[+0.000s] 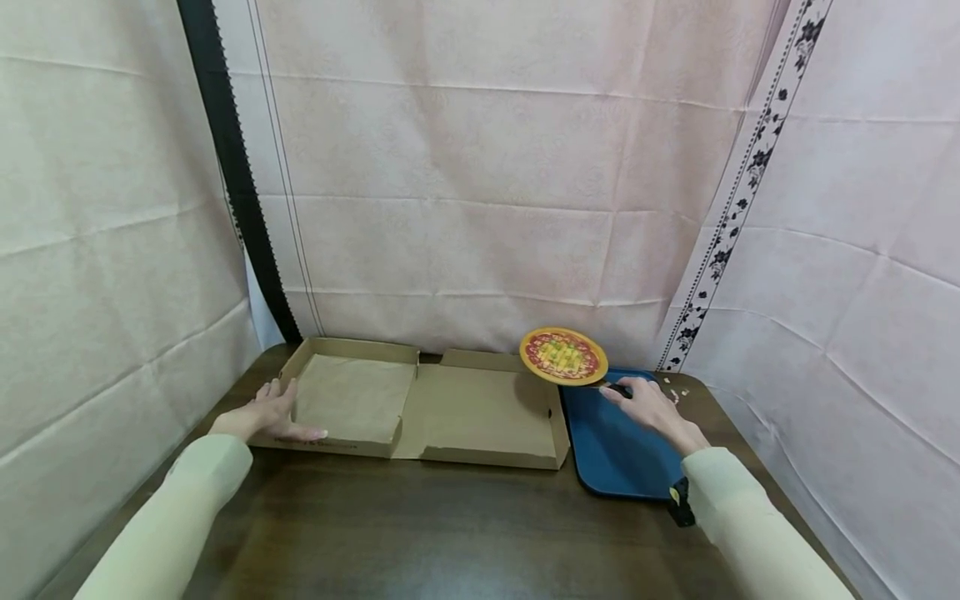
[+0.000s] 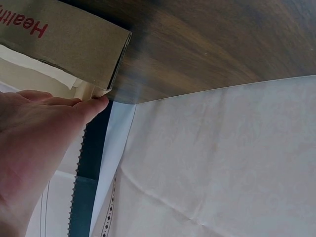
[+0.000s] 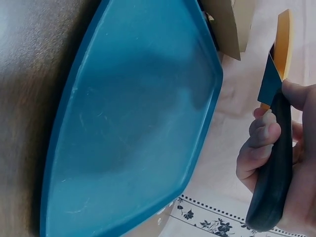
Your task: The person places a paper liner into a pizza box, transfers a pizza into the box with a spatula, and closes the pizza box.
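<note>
"How far along are you?"
"The box (image 1: 486, 417) is open, and the pizza (image 1: 564, 357) is up in the air near the tray (image 1: 622, 446). My right hand (image 1: 645, 404) curls round the black handle (image 3: 276, 168) under it."
"And your left hand (image 1: 272, 414)?"
"Fingers spread, touching the box, gripping nothing."
"What's left?"
"The pizza isn't down yet, so I think that part is left"

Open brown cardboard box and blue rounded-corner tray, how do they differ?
The open brown cardboard box has two joined halves; the blue rounded-corner tray is one piece. The box has upright walls, the tray a low rim. The box spreads wider than the tray. Both lie on the dark wood-grain tabletop.
</note>
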### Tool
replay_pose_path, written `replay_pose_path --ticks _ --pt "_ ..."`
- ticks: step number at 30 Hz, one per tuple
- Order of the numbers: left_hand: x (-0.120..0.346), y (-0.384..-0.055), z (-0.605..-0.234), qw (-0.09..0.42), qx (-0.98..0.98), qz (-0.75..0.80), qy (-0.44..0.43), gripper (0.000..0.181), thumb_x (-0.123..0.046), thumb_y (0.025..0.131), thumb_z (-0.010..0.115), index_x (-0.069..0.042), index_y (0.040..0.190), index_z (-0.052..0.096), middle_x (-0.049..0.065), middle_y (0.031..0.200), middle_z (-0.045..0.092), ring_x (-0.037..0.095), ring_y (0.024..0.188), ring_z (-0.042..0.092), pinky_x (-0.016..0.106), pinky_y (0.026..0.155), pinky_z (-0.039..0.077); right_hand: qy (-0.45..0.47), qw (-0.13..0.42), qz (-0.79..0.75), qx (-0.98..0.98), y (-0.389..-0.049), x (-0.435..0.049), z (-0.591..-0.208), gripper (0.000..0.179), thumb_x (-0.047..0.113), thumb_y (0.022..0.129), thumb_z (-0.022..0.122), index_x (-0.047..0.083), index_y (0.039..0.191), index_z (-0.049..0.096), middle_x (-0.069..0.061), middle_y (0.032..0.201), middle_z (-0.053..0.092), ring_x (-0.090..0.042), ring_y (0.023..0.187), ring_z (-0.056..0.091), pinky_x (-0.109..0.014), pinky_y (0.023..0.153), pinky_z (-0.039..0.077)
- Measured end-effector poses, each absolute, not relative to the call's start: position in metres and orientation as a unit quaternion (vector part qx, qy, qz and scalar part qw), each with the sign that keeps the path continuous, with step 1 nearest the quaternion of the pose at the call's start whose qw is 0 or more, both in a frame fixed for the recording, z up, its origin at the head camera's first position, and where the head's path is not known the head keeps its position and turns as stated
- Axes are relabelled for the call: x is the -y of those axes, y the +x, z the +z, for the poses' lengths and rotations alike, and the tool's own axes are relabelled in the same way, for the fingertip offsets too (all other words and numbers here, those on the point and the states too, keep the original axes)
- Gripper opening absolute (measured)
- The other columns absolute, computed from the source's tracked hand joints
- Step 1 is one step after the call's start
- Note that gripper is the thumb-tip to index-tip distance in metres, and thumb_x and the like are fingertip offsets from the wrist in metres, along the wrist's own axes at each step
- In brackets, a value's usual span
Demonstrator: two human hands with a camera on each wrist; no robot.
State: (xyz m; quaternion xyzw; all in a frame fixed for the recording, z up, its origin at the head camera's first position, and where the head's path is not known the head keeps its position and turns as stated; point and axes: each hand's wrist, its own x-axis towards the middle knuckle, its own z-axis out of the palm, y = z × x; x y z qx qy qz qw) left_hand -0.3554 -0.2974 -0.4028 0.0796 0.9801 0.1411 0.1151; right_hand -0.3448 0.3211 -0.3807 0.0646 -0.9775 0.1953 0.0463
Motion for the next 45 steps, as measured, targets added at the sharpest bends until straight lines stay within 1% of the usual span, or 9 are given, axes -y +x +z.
replay_pose_path --ticks 4,7,14,22,27,30,35,42,45 --pt "0.298 -0.355 -0.403 0.110 -0.981 0.140 0.080 0.133 -0.070 0.071 0.070 0.018 0.146 0.003 0.050 0.146 -0.004 0.065 0.135 0.000 0.073 0.108 0.013 0.066 0.037 0.195 0.978 -0.347 -0.315 -0.380 0.068 0.051 0.098 0.046 -0.006 0.136 0.049 -0.031 0.137 0.050 -0.049 0.125 0.047 -0.061 0.094 0.044" --pt "0.298 -0.355 -0.405 0.110 -0.981 0.140 0.080 0.133 -0.070 0.071 0.070 0.018 0.146 0.004 0.050 0.146 -0.003 0.065 0.135 0.001 0.073 0.108 0.013 0.069 0.029 0.200 0.977 -0.347 -0.310 -0.380 0.067 0.050 0.098 0.047 -0.005 0.137 0.049 -0.030 0.138 0.050 -0.048 0.125 0.048 -0.060 0.095 0.044" --pt "0.296 -0.353 -0.408 0.114 -0.980 0.142 0.079 0.132 -0.069 0.072 0.069 0.018 0.146 0.003 0.051 0.145 -0.004 0.065 0.135 0.000 0.072 0.109 0.013 0.075 0.027 0.206 0.975 -0.349 -0.301 -0.383 0.065 0.049 0.098 0.048 -0.004 0.136 0.050 -0.029 0.135 0.053 -0.046 0.119 0.054 -0.058 0.092 0.047" --pt "0.293 -0.352 -0.406 0.114 -0.980 0.145 0.078 0.132 -0.069 0.072 0.070 0.018 0.146 0.003 0.049 0.146 -0.004 0.064 0.136 -0.001 0.072 0.109 0.011 0.073 0.018 0.208 0.975 -0.353 -0.288 -0.381 0.069 0.053 0.098 0.046 -0.002 0.139 0.048 -0.029 0.137 0.051 -0.045 0.120 0.054 -0.058 0.091 0.047" --pt "0.294 -0.353 -0.407 0.115 -0.981 0.140 0.075 0.132 -0.070 0.071 0.069 0.018 0.146 0.005 0.049 0.147 -0.003 0.063 0.136 0.000 0.072 0.109 0.011 0.074 0.012 0.210 0.975 -0.356 -0.279 -0.381 0.068 0.052 0.098 0.046 -0.002 0.139 0.047 -0.029 0.139 0.050 -0.046 0.122 0.051 -0.058 0.091 0.047" --pt "0.295 -0.353 -0.407 0.115 -0.981 0.139 0.073 0.132 -0.071 0.071 0.069 0.018 0.146 0.006 0.049 0.147 -0.003 0.063 0.137 0.000 0.072 0.109 0.011 0.078 0.015 0.210 0.974 -0.357 -0.275 -0.380 0.067 0.050 0.098 0.047 -0.003 0.139 0.048 -0.028 0.139 0.050 -0.045 0.123 0.051 -0.058 0.092 0.047" --pt "0.296 -0.354 -0.407 0.113 -0.981 0.139 0.072 0.132 -0.071 0.071 0.069 0.018 0.146 0.007 0.050 0.146 -0.003 0.063 0.137 0.000 0.072 0.109 0.011 0.083 0.020 0.206 0.975 -0.359 -0.268 -0.378 0.065 0.049 0.098 0.048 -0.002 0.137 0.050 -0.027 0.136 0.053 -0.043 0.120 0.054 -0.056 0.091 0.048" --pt "0.294 -0.354 -0.402 0.118 -0.980 0.146 0.069 0.131 -0.070 0.072 0.069 0.018 0.146 0.006 0.050 0.146 -0.006 0.063 0.136 -0.003 0.071 0.110 0.010 0.072 0.012 0.205 0.976 -0.363 -0.261 -0.373 0.069 0.054 0.097 0.046 0.000 0.140 0.047 -0.027 0.140 0.049 -0.045 0.125 0.049 -0.059 0.094 0.044" --pt "0.295 -0.351 -0.400 0.126 -0.979 0.146 0.068 0.131 -0.070 0.073 0.068 0.018 0.146 0.005 0.050 0.146 -0.007 0.063 0.137 -0.004 0.071 0.110 0.009 0.073 0.010 0.207 0.976 -0.364 -0.257 -0.374 0.069 0.055 0.097 0.046 0.001 0.140 0.048 -0.027 0.139 0.050 -0.043 0.120 0.053 -0.057 0.091 0.046"
